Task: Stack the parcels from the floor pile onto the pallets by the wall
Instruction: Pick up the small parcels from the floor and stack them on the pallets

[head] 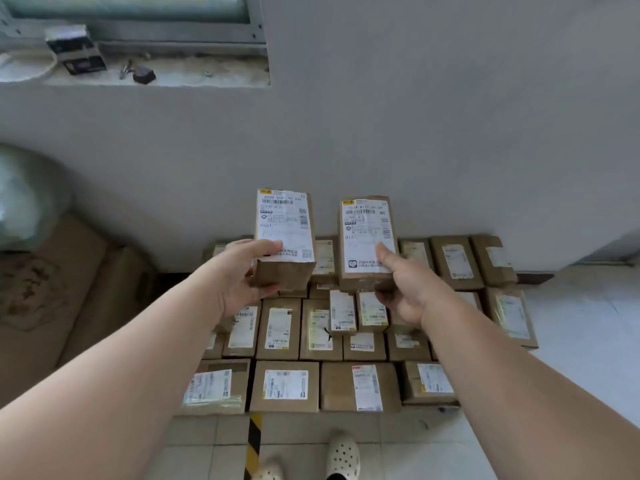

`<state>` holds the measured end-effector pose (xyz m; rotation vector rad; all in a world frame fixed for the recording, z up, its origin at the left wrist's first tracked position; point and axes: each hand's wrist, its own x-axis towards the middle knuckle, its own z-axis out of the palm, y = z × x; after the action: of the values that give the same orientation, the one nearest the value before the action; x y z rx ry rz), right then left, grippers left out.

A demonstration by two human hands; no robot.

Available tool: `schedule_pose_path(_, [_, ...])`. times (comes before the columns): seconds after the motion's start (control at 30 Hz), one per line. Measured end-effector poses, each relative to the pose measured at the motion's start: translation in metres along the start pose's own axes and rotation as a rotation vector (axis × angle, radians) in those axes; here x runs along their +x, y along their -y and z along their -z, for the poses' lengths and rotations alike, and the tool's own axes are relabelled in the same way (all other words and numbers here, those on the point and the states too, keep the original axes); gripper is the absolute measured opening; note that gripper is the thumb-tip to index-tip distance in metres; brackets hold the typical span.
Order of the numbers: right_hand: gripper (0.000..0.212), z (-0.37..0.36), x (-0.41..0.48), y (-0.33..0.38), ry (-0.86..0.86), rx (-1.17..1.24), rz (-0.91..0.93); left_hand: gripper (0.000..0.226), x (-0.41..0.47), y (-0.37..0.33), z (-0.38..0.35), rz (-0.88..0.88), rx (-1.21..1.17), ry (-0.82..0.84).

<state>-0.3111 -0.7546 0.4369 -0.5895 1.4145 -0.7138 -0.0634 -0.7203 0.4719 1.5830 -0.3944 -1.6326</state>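
Parcel labelled V561 (pixel 285 230) held in left hand (pixel 235 278) grip; parcel labelled B127 (pixel 367 233) held in right hand (pixel 407 289) grip.

stacked parcels (pixel 287 327) below, wall (pixel 415 116) behind

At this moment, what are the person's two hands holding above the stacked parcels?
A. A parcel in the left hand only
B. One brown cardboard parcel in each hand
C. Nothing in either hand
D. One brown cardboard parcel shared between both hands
B: the left hand grips one brown cardboard parcel with a white label, and the right hand grips a second brown cardboard parcel.
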Motion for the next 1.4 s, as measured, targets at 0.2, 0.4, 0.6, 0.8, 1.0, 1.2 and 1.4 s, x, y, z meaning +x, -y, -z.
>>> schedule_pose_path(0.2, [0.038,-0.005,0.085,-0.083,-0.057,0.011,-0.175,0.052,0.097,0.058,0.018,0.163,0.034,-0.045])
schedule_pose_path(0.4, [0.044,-0.028,0.173,-0.188,-0.133,-0.071,-0.278,0.066,0.202,0.134,0.048,0.275,0.101,-0.11])
schedule_pose_path(0.6, [0.042,-0.053,0.229,-0.243,-0.215,-0.083,-0.302,0.065,0.27,0.201,0.073,0.375,0.145,-0.124])
schedule_pose_path(0.8, [0.041,-0.068,0.265,-0.276,-0.242,-0.235,-0.201,0.062,0.311,0.244,0.084,0.418,0.118,-0.129])
schedule_pose_path(1.0, [0.04,-0.081,0.283,-0.299,-0.241,-0.684,-0.066,0.053,0.336,0.259,0.102,0.404,0.107,-0.11])
schedule_pose_path(1.2, [0.07,-0.088,0.273,-0.299,-0.2,-1.283,0.097,0.036,0.347,0.267,0.096,0.366,0.213,-0.087])
schedule_pose_path(1.4, [0.078,-0.078,0.286,-0.304,-0.036,-1.626,0.006,0.042,0.345,0.265,0.084,0.313,0.377,-0.058])
